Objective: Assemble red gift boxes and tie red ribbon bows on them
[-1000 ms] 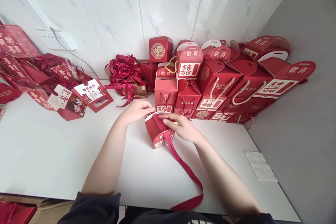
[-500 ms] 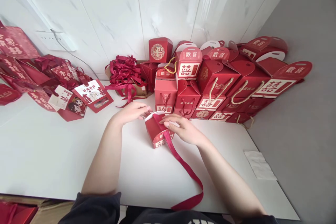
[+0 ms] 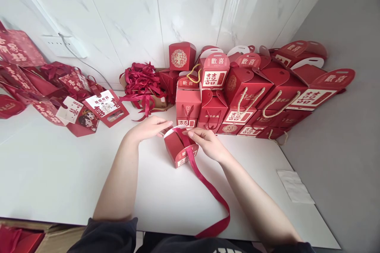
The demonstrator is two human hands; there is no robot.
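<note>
A small red gift box (image 3: 175,151) stands on the white table (image 3: 59,174) in front of me. A long dark red ribbon (image 3: 208,184) runs across its top and trails down to the table's near edge. My left hand (image 3: 150,127) rests at the box's far left top edge, fingers curled against the rim. My right hand (image 3: 206,144) pinches the ribbon at the top right of the box.
Stacked red gift boxes with rope handles (image 3: 246,91) line the tiled wall at the back right. A heap of red ribbons (image 3: 142,83) lies at the back centre. Flat red bags and cards (image 3: 59,95) are spread at the left. A white tissue (image 3: 295,186) lies at the right.
My right hand has slid slightly right along the top of the box, pulling the ribbon with it. The left hand has barely moved.
</note>
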